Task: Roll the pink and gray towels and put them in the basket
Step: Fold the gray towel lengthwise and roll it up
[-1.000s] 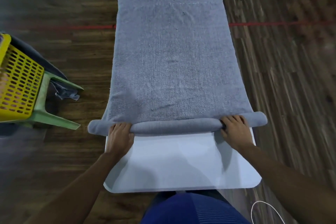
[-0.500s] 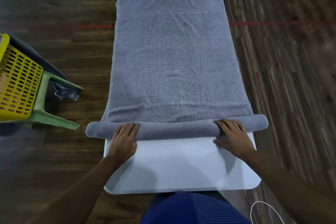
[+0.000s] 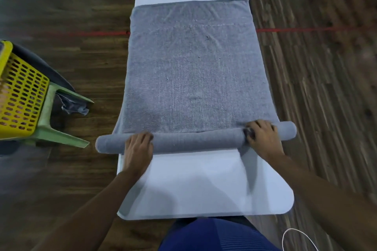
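My left hand (image 3: pixel 138 149) presses and my right hand (image 3: pixel 263 140) curls round the gray terry towel (image 3: pixel 195 77), rolled only at the white table's (image 3: pixel 193 187) near end. Most of it lies flat, and the yellow perforated plastic basket (image 3: pixel 18 96) waits.

Green stool (image 3: pixel 63 139) stands left of white table (image 3: pixel 204 185).

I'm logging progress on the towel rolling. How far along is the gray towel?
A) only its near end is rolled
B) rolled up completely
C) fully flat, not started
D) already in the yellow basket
A: the left hand and right hand are on a slim roll at the near end of the gray towel, most of which lies flat on the white table.
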### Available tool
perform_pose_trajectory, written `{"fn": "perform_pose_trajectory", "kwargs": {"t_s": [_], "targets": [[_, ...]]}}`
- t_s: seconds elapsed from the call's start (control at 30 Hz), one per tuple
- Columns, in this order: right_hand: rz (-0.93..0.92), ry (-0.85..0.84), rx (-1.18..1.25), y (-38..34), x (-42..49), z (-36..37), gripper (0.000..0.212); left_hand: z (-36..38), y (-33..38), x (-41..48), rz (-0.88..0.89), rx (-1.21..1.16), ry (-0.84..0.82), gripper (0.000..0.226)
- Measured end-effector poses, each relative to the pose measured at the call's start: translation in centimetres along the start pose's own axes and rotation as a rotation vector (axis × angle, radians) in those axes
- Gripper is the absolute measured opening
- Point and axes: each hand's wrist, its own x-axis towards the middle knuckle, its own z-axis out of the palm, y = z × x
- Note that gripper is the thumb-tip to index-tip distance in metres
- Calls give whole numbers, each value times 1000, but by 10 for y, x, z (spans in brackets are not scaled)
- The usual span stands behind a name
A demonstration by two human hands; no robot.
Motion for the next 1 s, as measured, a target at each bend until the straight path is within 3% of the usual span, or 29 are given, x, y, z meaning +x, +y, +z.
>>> {"fn": "perform_pose_trajectory", "kwargs": {"t_s": [0.07, 0.17, 0.3, 0.37, 0.43, 0.5, 0.57, 0.63, 0.7, 0.77, 0.87, 1.0], "targets": [[-130, -50, 30, -2, -13, 6, 45, 9, -4, -11, 108, 32, -87, 44], [-184, -113, -9, 3, -26, 14, 55, 17, -11, -17, 112, 128, -248, 58], [-102, -98, -6, 1, -18, 11, 42, 5, -1, 4, 33, 70, -227, 35], [-35, -238, 8, -4, -8, -5, 34, -6, 3, 14, 3, 54, -270, 25], [54, -500, 143, -6, 3, -21, 19, -11, 2, 25, -98, -19, -395, 30], [119, -676, 237, -4, 12, -28, 23, -13, -2, 30, -210, -135, -477, 28], [136, -593, 167, 0, 14, -24, 37, -9, -8, 29, -219, -133, -390, 19], [111, -251, 36, 2, 8, -13, 34, -5, -10, 24, -173, -62, -223, 23], [15, -31, 6, 0, -1, -3, 28, -2, -7, 15, -73, -10, -150, 27], [-92, -50, 21, -4, -14, 5, 41, 2, -4, 2, 69, 54, -205, 41], [-137, -98, -55, -3, -30, 15, 53, 6, -6, -11, 121, 110, -306, 59], [-48, -141, -48, -11, -27, 3, 48, -2, -4, -2, 68, 92, -323, 36]]}}
